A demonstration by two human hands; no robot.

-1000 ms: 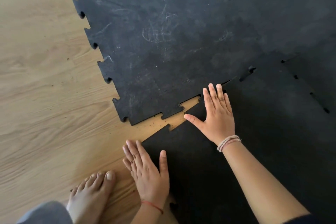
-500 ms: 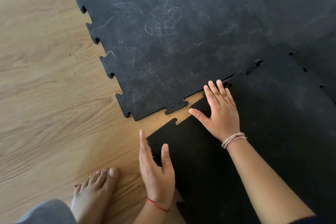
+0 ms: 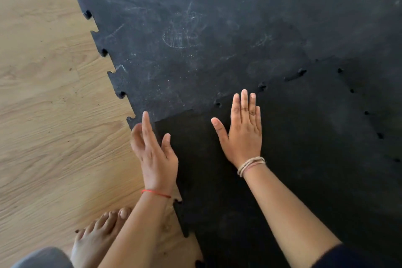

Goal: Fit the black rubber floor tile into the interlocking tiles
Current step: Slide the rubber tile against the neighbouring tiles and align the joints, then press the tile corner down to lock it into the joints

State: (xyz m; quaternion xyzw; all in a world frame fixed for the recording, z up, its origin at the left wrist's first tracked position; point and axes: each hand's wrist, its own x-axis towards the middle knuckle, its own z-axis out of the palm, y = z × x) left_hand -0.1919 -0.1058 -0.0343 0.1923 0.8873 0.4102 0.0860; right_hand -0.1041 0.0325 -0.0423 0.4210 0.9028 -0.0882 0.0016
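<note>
The black rubber floor tile (image 3: 304,169) lies on the floor in front of me. Its far toothed edge meets the scuffed laid tile (image 3: 185,39) with no wood showing along that seam. My right hand (image 3: 242,130) rests flat, palm down, on the loose tile just short of the seam. My left hand (image 3: 154,152) stands on edge against the tile's left corner, fingers straight and pointing away, thumb on the tile's top. Neither hand grips anything. Another laid tile (image 3: 374,104) joins on the right along a dotted seam.
Light wooden floor (image 3: 54,126) fills the left side. My bare foot (image 3: 102,230) and a grey trouser knee (image 3: 41,257) sit at the bottom left beside the tile's notched left edge. Black tiles cover the whole far and right area.
The loose tile has slid forward: the wedge of bare wood between it and the scuffed tile has closed. My left hand turned from flat onto its edge and moved forward with the corner.
</note>
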